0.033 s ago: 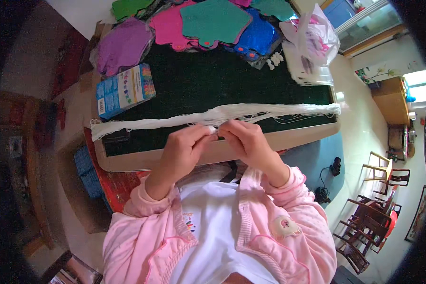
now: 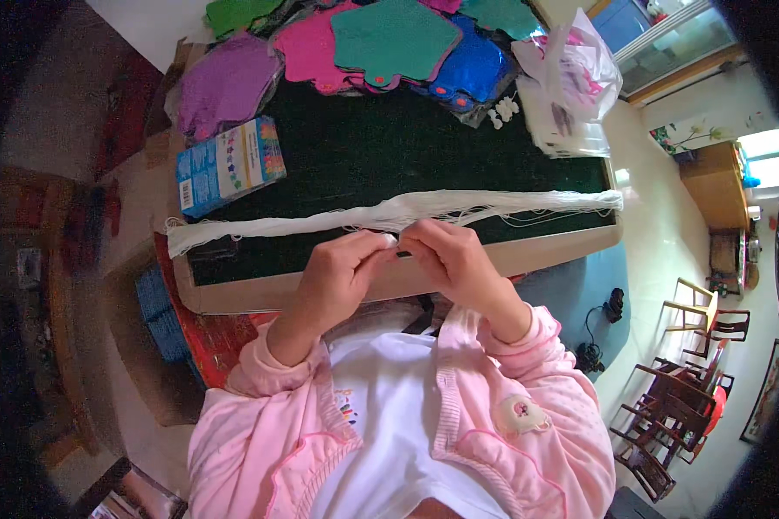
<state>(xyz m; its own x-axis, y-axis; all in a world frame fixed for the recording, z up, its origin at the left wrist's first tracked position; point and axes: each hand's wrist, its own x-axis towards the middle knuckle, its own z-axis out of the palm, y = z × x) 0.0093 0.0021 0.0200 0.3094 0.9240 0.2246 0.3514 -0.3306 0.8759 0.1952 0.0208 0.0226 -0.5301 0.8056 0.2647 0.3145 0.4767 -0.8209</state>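
Observation:
My left hand [image 2: 346, 266] and my right hand [image 2: 448, 259] meet over the table's near edge, with thumbs and forefingers pinched together. A small white bit [image 2: 391, 240] shows at the left fingertips; it looks like string, but it is too small to make out fully. The right fingertips touch or nearly touch it, and what they grip is hidden. Just beyond my hands a long hank of white string [image 2: 398, 209] stretches across the dark green tabletop [image 2: 381, 138], with loose strands hanging along its near side.
A blue box [image 2: 229, 167] with a colourful end stands at the left. Stacked felt pieces in purple [image 2: 228, 86], pink [image 2: 305, 50], teal [image 2: 394, 39] and blue [image 2: 474, 65] lie at the back. A white plastic bag [image 2: 580, 73] sits back right, beside small white bundles [image 2: 503, 111].
My left fingertips have shifted very slightly around the white bit. The hank and the other things on the table have stayed put.

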